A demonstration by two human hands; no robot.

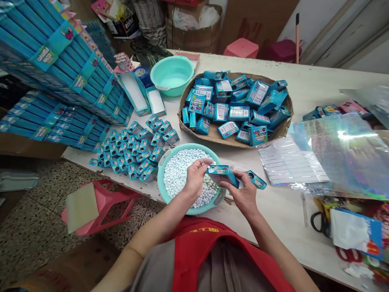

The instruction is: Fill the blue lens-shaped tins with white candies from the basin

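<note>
My right hand (245, 194) grips a small blue candy box (223, 174) printed "Caramelo Macizo", tilted above the right side of a mint-green basin. Thumb and fingers of my left hand (196, 176) are pinched together at the box's left end; what they hold, if anything, is too small to make out. White round candies (179, 168) fill much of the basin (161, 178). Just beyond my right hand lies another blue box (257, 180), close to a white flat object partly hidden by my hands.
Many blue boxes fill a cardboard tray (212, 140). Small boxes (133, 150) stand in rows on the left, below tall stacks of blue packs (69, 69). An unfilled green basin (172, 73) is behind. Shiny plastic sheets (343, 150) and scissors (320, 221) lie right; a red stool (106, 207) stands left.
</note>
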